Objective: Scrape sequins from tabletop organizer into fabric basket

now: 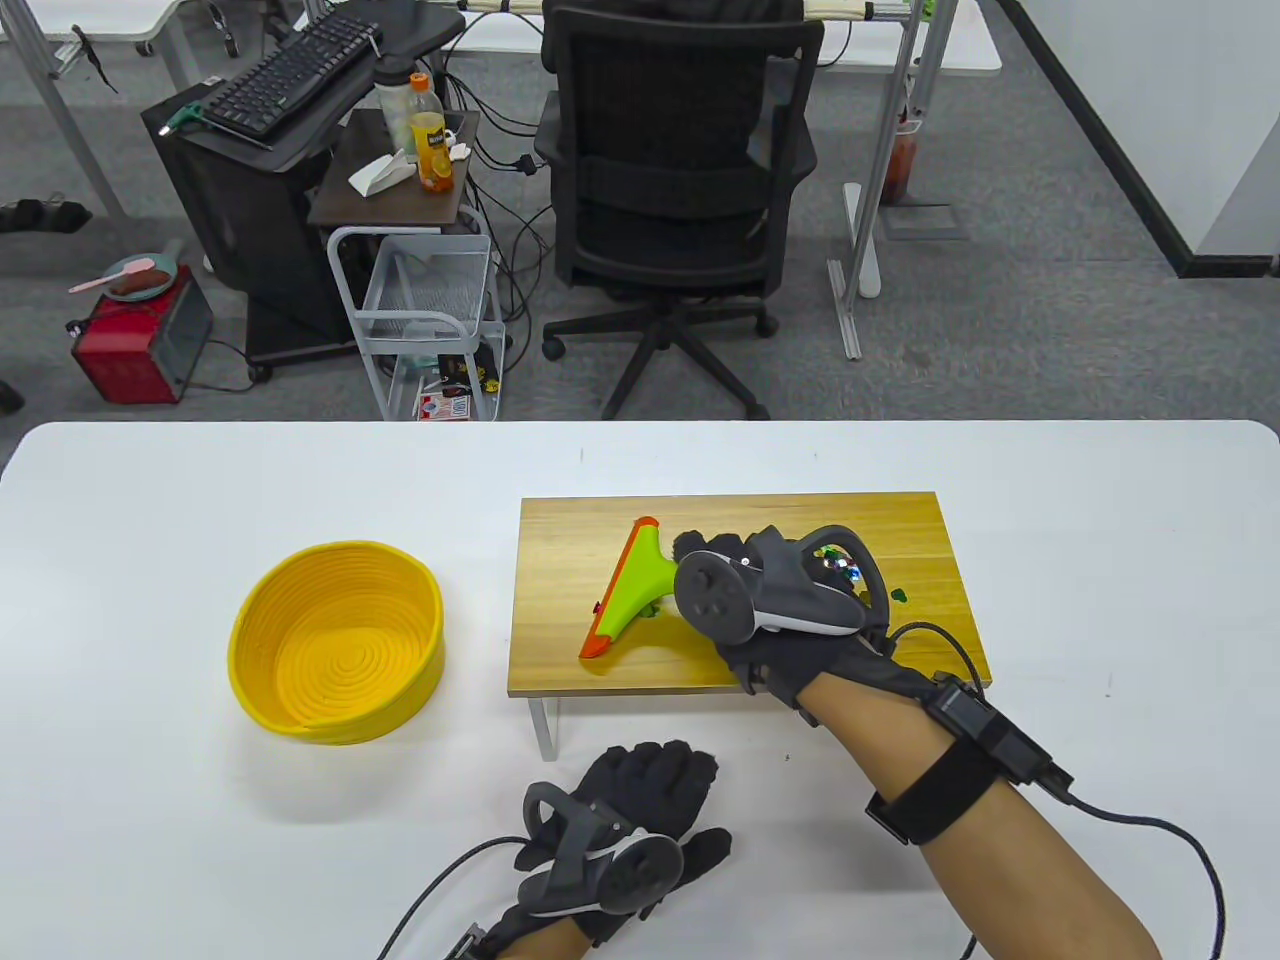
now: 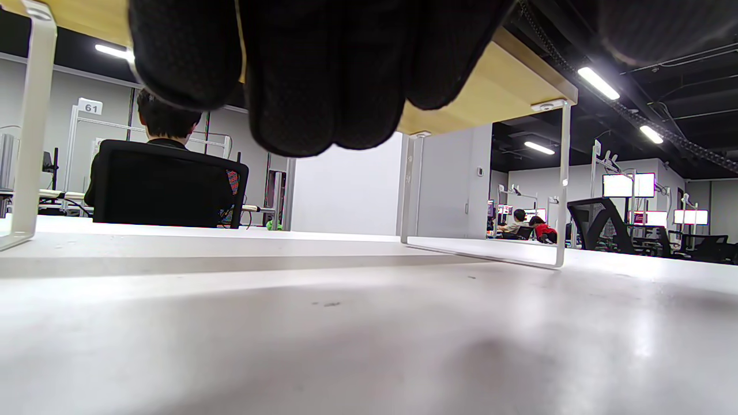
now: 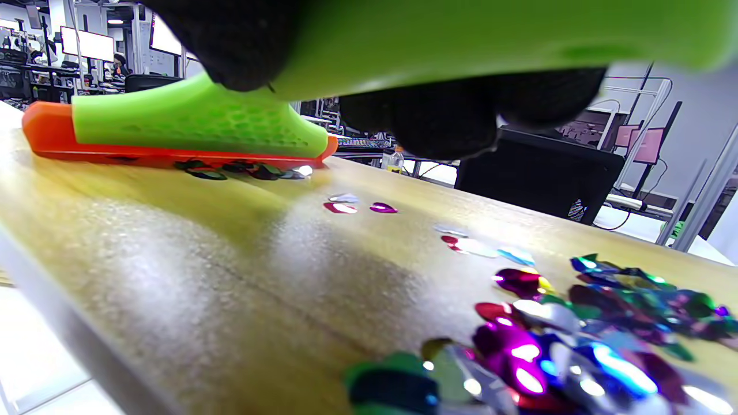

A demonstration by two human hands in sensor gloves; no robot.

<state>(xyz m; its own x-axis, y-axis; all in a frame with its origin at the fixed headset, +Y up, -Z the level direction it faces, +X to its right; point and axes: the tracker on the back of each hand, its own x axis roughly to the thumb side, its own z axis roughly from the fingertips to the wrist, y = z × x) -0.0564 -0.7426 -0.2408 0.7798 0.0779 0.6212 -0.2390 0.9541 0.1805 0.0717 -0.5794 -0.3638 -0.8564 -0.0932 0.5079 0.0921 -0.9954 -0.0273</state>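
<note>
A wooden tabletop organizer point(image 1: 560, 560) on white legs stands right of centre. My right hand point(image 1: 740, 590) grips the handle of a green scraper with an orange blade point(image 1: 625, 590); the blade rests on the wood point(image 3: 144, 242). The scraper point(image 3: 190, 124) has a few sequins against its blade edge. A heap of shiny sequins point(image 3: 553, 340) lies on the board near my wrist, partly hidden in the table view point(image 1: 838, 562). The yellow fabric basket point(image 1: 335, 640) sits empty on the table to the left. My left hand point(image 1: 645, 790) rests on the table in front of the organizer, holding nothing.
The white table point(image 1: 150, 830) carries only these things. One organizer leg point(image 1: 547, 728) stands just beyond my left hand; the legs point(image 2: 556, 184) also show in the left wrist view. An office chair point(image 1: 680, 190) and a cart stand beyond the far edge.
</note>
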